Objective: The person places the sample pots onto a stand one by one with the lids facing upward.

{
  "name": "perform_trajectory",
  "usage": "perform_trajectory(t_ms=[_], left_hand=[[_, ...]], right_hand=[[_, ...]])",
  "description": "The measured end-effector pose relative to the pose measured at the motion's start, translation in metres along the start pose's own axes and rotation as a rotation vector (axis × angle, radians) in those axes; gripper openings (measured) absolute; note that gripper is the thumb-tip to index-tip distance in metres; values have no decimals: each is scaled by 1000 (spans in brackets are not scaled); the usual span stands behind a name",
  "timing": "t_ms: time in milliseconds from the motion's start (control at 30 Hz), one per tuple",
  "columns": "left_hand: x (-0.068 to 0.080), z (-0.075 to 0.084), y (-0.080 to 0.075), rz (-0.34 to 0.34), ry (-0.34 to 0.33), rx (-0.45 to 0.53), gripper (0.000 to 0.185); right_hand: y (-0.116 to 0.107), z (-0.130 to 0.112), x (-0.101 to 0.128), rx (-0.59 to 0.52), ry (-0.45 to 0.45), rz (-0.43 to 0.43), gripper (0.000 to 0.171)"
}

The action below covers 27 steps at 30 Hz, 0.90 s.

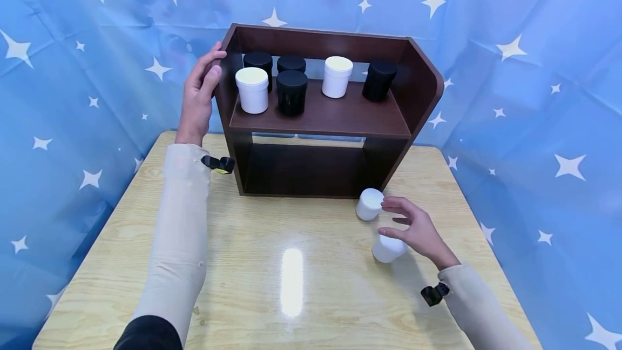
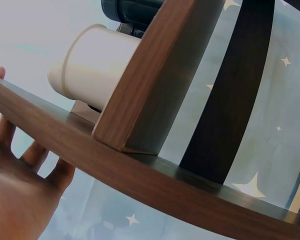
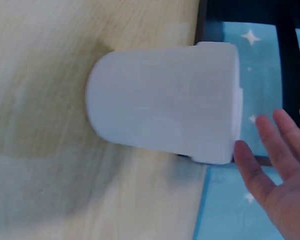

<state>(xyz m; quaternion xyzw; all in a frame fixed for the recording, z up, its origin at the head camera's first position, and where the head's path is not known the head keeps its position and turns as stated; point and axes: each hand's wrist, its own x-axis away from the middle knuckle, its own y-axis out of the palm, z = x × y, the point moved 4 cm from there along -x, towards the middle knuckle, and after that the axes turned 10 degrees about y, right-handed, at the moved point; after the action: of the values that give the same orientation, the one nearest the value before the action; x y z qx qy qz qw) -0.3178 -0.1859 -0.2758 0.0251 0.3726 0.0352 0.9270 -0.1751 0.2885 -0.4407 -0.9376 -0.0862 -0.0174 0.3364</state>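
The right grip (image 1: 413, 228) hangs spread over the desk, fingers loosely fanned and holding nothing, hovering just above the nearer white plastic jar (image 1: 387, 248), with fingertips reaching toward the second white plastic jar (image 1: 369, 204) that stands just in front of the shelf's right foot. The left grip (image 1: 199, 93) is flat and straight-fingered against the outer left wall of the dark brown wooden two-tier shelf unit (image 1: 320, 118), thumb at the front edge, steadying it rather than clasping it. On the upper board stand two more white lidded jars (image 1: 252, 89) and four black lidded jars (image 1: 291, 92), grouped toward the left and middle. From the right wrist view a white jar fills the frame with the open fingers (image 3: 275, 170) beside its rim, not yet touching as far as I can tell. To my eye, the careful way here is to settle on one jar first, since the two stand near each other and a wide hand could knock the other over. Closing thumb and fingers round the smooth wall, below the lid, should hold better than pinching the top. The pale wood-grain desk (image 1: 243, 263) looks glossy, so a nudged jar may slide. Keeping the left hand pressed to the shelf seems wise.
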Motion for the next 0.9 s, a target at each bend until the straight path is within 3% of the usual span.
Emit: perform_trajectory(t_ms=[300, 900], left_hand=[[0, 4, 2, 0, 4, 3, 36], [2, 4, 2, 6, -3, 11, 38]], right_hand=[[8, 14, 9, 17, 42, -22, 70], [21, 36, 24, 74, 101, 15, 72]])
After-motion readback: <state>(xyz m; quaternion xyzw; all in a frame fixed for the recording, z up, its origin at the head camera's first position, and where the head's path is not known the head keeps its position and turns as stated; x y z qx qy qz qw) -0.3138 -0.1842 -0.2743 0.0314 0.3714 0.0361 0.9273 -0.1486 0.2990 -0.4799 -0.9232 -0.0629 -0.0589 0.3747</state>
